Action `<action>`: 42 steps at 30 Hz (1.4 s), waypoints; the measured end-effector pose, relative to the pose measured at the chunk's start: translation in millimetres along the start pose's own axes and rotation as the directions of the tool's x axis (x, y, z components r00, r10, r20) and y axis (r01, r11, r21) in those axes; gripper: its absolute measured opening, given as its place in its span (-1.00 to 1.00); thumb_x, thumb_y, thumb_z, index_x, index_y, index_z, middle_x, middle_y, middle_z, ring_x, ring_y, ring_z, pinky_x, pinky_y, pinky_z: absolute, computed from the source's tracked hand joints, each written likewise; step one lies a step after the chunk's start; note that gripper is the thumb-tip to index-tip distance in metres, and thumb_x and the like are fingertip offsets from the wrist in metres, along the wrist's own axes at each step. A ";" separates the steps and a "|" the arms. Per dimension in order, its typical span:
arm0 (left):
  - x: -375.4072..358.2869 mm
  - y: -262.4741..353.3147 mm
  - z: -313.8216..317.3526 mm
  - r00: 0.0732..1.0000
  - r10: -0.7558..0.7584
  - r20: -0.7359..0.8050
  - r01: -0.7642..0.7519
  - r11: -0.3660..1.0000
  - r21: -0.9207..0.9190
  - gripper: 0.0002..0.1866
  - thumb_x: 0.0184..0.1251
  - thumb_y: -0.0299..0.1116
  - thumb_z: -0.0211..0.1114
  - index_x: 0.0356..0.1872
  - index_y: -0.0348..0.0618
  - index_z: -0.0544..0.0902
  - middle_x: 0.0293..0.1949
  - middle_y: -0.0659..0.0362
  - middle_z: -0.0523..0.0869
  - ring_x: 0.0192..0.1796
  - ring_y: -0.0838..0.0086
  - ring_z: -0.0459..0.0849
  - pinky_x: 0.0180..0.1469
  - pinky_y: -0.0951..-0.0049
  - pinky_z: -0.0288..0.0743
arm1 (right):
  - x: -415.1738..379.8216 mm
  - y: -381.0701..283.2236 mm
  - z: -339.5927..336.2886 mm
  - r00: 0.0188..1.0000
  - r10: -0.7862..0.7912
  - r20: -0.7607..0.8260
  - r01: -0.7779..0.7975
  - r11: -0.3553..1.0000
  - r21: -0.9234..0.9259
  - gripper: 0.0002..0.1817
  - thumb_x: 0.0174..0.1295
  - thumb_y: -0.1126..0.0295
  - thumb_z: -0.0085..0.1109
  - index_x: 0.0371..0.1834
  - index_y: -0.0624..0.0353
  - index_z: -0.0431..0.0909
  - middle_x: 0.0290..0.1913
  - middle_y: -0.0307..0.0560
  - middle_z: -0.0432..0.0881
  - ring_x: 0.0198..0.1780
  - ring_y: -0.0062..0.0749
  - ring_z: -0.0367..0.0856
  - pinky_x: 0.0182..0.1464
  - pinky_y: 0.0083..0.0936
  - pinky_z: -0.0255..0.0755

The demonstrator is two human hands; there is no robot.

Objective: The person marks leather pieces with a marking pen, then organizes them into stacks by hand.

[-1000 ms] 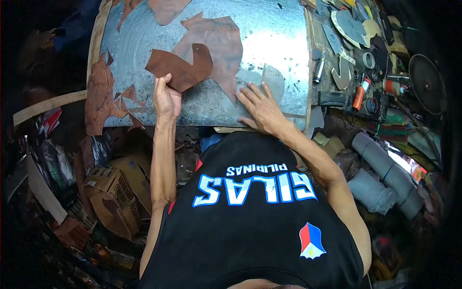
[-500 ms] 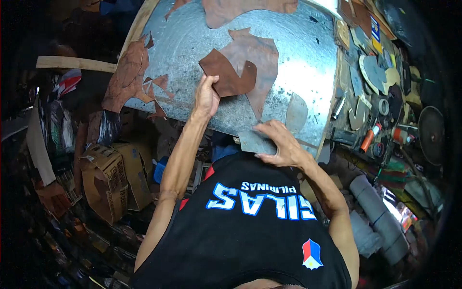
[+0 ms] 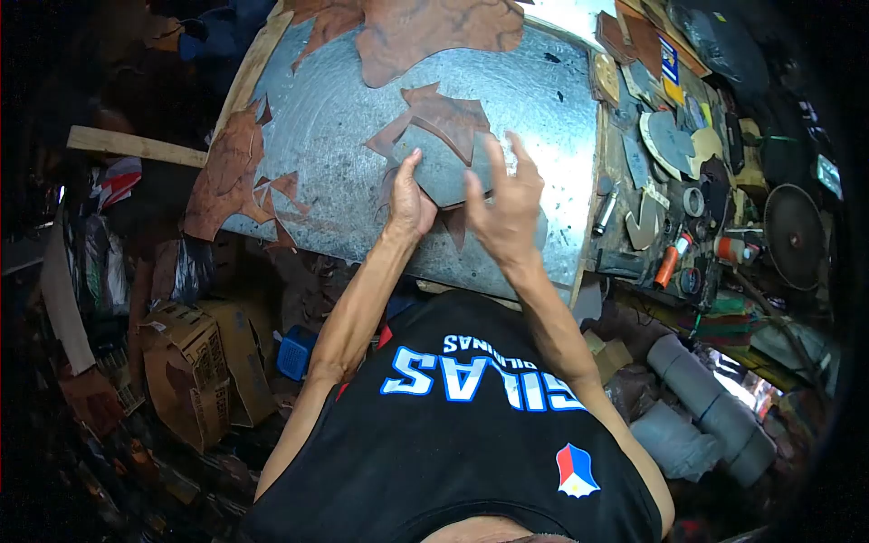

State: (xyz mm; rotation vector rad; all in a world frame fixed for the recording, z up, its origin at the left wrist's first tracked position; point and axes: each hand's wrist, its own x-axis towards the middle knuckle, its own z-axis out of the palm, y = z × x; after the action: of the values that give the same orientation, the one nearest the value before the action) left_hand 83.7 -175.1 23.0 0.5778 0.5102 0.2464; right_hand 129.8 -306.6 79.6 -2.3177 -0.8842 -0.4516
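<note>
My left hand (image 3: 412,206) is closed on the near left edge of a flat grey notched piece (image 3: 433,172), thumb on top. A thin brown edge shows along its near side. Over the right end of that piece, my right hand (image 3: 509,206) has its fingers spread, slightly blurred, and covers part of it. Just beyond the piece, a jagged brown leather offcut (image 3: 445,113) lies on the metal-topped table (image 3: 335,118).
Leather scraps (image 3: 237,172) hang over the table's left edge, and a large brown leather piece (image 3: 434,41) lies at the far side. Flat templates (image 3: 668,140), an orange-handled tool (image 3: 668,264) and a tape roll (image 3: 693,202) crowd the right bench. A cardboard box (image 3: 186,371) stands lower left.
The notched piece in my left hand showed brown and now shows grey on top. My right hand moved up from the table's near edge to it; the grey plate is no longer seen there.
</note>
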 end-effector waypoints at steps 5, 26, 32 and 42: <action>11.5 -13.4 27.4 0.996 -0.035 0.076 0.054 0.966 -0.253 -0.54 0.40 -0.21 0.10 0.23 -0.23 0.39 0.13 0.06 0.59 0.22 0.27 0.54 0.34 0.16 0.37 | -12.9 50.8 -2.1 0.720 0.583 0.375 -0.647 0.371 0.666 -0.46 0.29 0.35 0.18 0.26 0.43 0.33 0.27 0.20 0.41 0.22 -0.19 0.47 0.24 -0.31 0.40; 103.2 -82.5 69.1 0.611 -0.194 0.768 -0.728 -0.519 0.448 -0.54 -0.11 -0.35 0.47 -0.11 -0.28 0.62 -0.17 -0.02 0.57 0.00 0.09 0.48 0.10 0.07 0.32 | -33.0 151.1 38.8 0.765 0.631 0.132 -0.365 0.255 0.895 -0.19 0.08 0.52 -0.07 0.51 0.26 0.00 0.36 0.17 0.30 0.41 -0.19 0.25 0.43 -0.38 0.11; 97.3 -82.1 74.8 0.547 -0.187 0.816 -0.749 -0.544 0.378 -0.61 0.00 -0.32 0.39 -0.07 -0.14 0.66 -0.17 0.06 0.61 -0.06 0.15 0.50 -0.02 0.15 0.33 | -22.1 141.1 34.9 0.788 0.600 0.138 -0.380 0.298 0.876 -0.27 0.14 0.45 -0.09 0.47 0.28 0.07 0.32 0.16 0.33 0.32 -0.24 0.31 0.41 -0.38 0.13; 103.1 -74.3 62.3 0.558 -0.242 0.794 -0.708 -0.637 0.303 -0.75 -0.04 -0.26 0.39 -0.40 -0.25 0.73 -0.20 0.03 0.62 -0.05 0.18 0.51 -0.05 0.19 0.36 | -7.6 150.2 -18.3 0.967 0.215 0.135 -0.250 0.901 0.355 -0.58 0.15 0.65 0.10 0.14 0.25 0.47 0.01 0.10 0.58 0.04 -0.01 0.59 0.09 -0.32 0.49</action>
State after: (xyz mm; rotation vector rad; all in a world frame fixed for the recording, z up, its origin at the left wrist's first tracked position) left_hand 209.8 -226.9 -15.1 2.9052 -0.5749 0.2791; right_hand 226.0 -410.9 26.5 -2.0684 -0.6551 -0.0641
